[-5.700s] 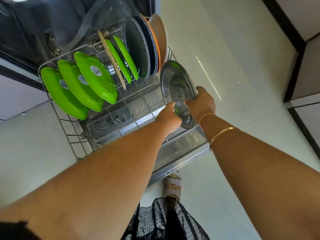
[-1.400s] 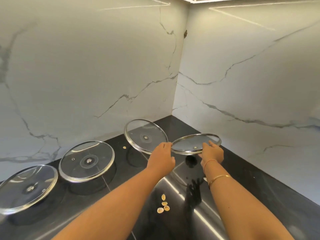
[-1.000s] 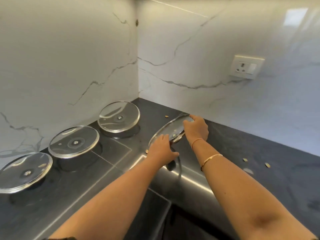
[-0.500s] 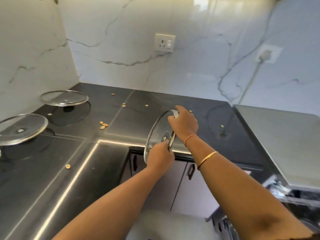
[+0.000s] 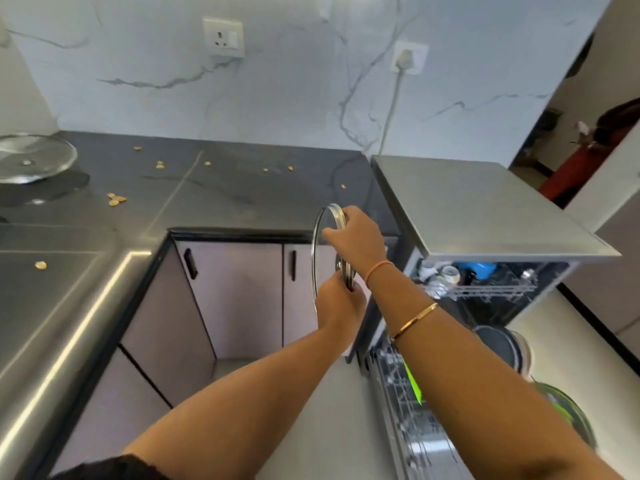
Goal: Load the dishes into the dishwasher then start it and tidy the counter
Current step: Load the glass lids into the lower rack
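We hold the glass lid [image 5: 325, 263] on edge, nearly upright, in open air just off the front edge of the dark surface [image 5: 242, 192]. Our left grip [image 5: 341, 303] is curled round its lower rim, and our right grip [image 5: 356, 242] pinches the top rim from above. Beyond the grips stand the cabinet doors [image 5: 239, 292], with bare floor [image 5: 311, 403] below. Right of the grips the dishwasher [image 5: 478, 209] stands open. Its upper rack [image 5: 485, 289] holds small items too blurred to name, and its lower rack [image 5: 398, 382], drawn out under our right forearm, carries a green plate [image 5: 414, 382]. Far left of the grips a second glass lid [image 5: 31, 161] lies on the surface, with scattered seeds [image 5: 116, 199] between.
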`<move>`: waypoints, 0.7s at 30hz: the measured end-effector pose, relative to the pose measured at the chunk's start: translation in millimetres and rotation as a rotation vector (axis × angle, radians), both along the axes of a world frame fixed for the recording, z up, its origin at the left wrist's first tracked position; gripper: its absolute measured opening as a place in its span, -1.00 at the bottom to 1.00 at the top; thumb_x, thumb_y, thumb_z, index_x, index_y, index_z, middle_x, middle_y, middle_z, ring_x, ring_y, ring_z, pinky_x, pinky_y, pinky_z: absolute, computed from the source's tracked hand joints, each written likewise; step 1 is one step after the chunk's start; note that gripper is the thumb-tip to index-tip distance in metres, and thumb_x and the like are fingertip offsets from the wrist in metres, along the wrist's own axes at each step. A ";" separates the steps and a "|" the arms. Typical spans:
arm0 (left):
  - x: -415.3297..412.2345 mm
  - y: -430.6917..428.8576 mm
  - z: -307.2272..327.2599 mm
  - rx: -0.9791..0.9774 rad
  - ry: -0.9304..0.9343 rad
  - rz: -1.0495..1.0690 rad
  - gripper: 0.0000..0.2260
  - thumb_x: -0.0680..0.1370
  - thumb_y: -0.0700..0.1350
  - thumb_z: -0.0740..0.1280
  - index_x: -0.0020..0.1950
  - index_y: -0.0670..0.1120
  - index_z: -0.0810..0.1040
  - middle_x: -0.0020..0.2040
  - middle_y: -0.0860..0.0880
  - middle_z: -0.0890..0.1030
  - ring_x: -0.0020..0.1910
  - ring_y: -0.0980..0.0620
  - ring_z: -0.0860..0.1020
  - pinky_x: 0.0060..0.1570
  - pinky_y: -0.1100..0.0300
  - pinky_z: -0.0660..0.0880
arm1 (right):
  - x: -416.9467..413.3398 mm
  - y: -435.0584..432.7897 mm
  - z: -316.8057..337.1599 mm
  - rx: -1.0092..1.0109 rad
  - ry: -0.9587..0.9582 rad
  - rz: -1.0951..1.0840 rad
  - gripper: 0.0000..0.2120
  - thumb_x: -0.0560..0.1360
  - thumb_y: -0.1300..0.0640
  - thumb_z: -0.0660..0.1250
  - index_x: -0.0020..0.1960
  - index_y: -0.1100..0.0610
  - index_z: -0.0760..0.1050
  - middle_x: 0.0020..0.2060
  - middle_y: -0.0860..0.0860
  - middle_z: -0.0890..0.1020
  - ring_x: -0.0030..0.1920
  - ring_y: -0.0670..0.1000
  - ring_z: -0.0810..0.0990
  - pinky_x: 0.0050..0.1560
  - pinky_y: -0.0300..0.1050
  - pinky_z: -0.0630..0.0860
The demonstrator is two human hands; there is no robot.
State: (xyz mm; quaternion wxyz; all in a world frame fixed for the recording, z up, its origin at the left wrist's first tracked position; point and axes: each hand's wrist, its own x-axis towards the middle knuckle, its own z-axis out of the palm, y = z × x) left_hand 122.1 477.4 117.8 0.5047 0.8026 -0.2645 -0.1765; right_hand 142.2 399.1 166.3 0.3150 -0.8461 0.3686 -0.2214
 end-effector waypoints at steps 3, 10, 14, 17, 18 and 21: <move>-75.8 -1.4 -12.4 0.045 0.056 -0.024 -0.85 0.55 -0.23 0.20 -0.21 -0.11 0.45 -0.24 -0.05 0.56 -0.29 0.02 0.41 -0.30 0.23 0.33 | -82.3 0.7 -16.8 0.133 0.080 -0.059 -0.71 0.45 0.20 0.30 0.13 0.22 0.36 -0.08 0.13 0.52 -0.03 0.16 0.53 -0.12 -0.10 0.38; -209.3 -11.6 -44.8 0.275 -0.091 -0.502 -0.81 0.54 -0.14 0.26 0.11 -0.18 0.51 -0.02 -0.17 0.63 -0.03 -0.14 0.57 -0.18 0.14 0.40 | -257.2 -11.3 -62.2 0.321 0.109 -0.340 -0.80 0.47 0.24 0.21 0.09 0.22 0.41 -0.03 0.15 0.53 0.00 0.22 0.51 -0.10 -0.07 0.38; -252.4 -34.8 -47.9 0.254 0.022 -0.796 -0.68 0.48 -0.16 0.39 0.22 -0.14 0.46 0.06 -0.12 0.61 -0.04 0.05 0.51 -0.10 0.19 0.42 | -328.1 -31.6 -94.8 0.408 0.071 -0.500 -0.78 0.48 0.20 0.22 0.09 0.25 0.46 0.01 0.20 0.57 0.01 0.22 0.53 -0.11 -0.07 0.36; -275.0 -64.3 -63.2 0.325 0.095 -0.909 -0.55 0.47 -0.14 0.42 0.32 -0.09 0.39 0.20 -0.07 0.56 0.14 0.03 0.50 -0.04 0.27 0.35 | -361.2 -54.7 -113.8 0.451 0.051 -0.595 -0.72 0.47 0.24 0.21 0.17 0.26 0.42 0.05 0.22 0.55 0.08 0.26 0.52 -0.08 -0.06 0.38; -280.5 -74.5 -71.0 0.348 0.130 -0.927 -0.51 0.46 -0.12 0.44 0.34 -0.07 0.37 0.23 -0.06 0.54 0.19 0.01 0.49 0.01 0.23 0.37 | -369.0 -64.5 -119.1 0.460 0.054 -0.611 -0.70 0.46 0.28 0.20 0.18 0.26 0.41 0.05 0.23 0.55 0.06 0.26 0.51 -0.08 -0.04 0.38; -290.8 -107.5 -89.0 0.467 0.218 -0.974 -0.31 0.42 -0.07 0.48 0.46 -0.05 0.22 0.38 -0.05 0.40 0.36 -0.03 0.37 0.11 0.21 0.31 | -390.0 -98.0 -134.2 0.474 0.063 -0.647 -0.69 0.42 0.32 0.19 0.16 0.24 0.45 0.01 0.22 0.58 -0.06 0.19 0.52 -0.11 -0.07 0.41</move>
